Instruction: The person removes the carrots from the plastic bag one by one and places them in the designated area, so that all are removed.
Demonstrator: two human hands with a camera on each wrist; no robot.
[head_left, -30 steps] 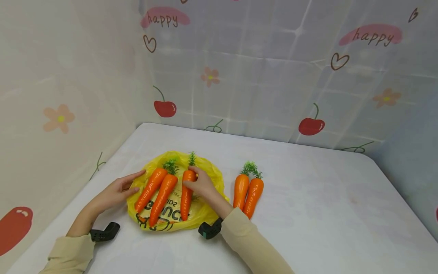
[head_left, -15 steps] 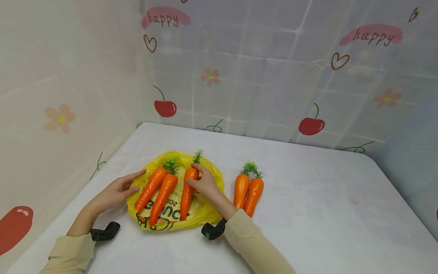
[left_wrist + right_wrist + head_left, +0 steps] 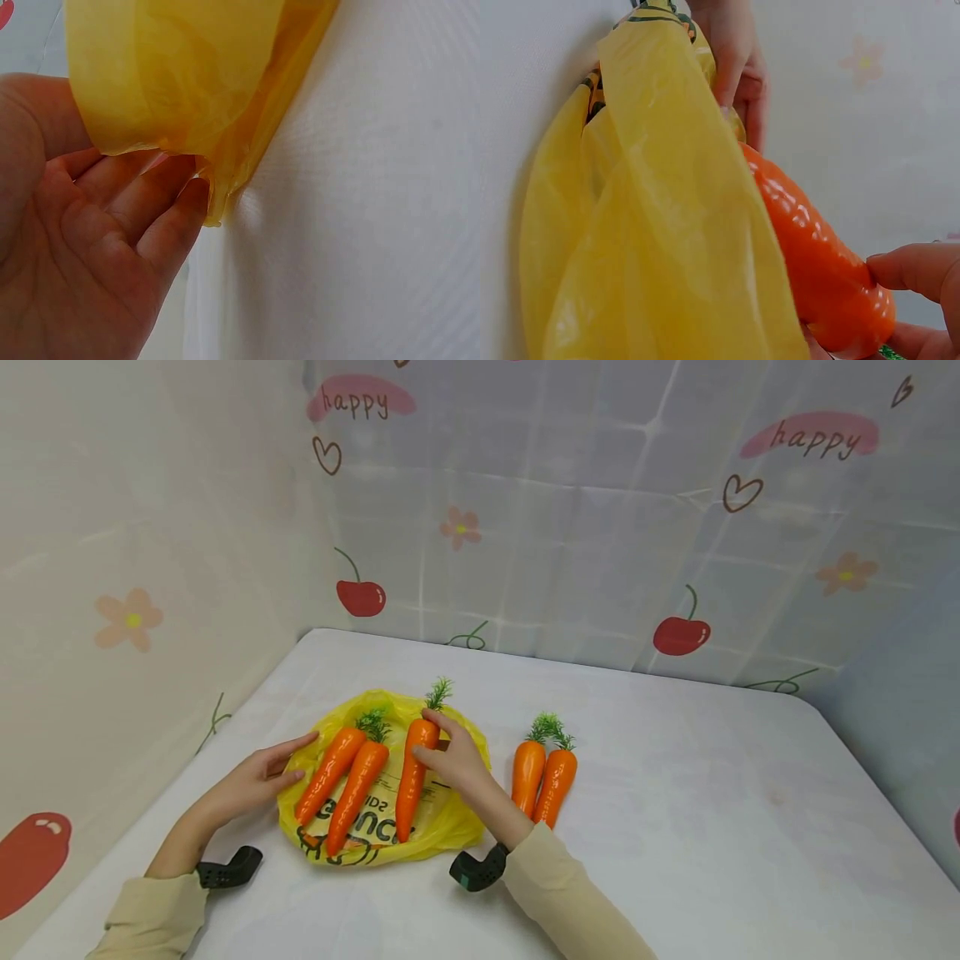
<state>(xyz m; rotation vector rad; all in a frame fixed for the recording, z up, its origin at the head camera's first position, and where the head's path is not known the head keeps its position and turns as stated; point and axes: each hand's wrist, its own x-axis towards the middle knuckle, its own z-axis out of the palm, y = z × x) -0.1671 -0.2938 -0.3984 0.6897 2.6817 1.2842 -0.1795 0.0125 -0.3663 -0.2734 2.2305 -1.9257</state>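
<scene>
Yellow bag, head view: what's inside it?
Two carrots lie in the yellow bag; a third carrot, held by the right hand, has its tip inside too. Whatever lies beneath the carrots or behind that hand is covered and can't be seen.

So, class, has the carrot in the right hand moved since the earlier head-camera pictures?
Yes. The carrot in the right hand has its leafy top farther right and back now, judged against the unmoved carrot pair on the table.
</scene>
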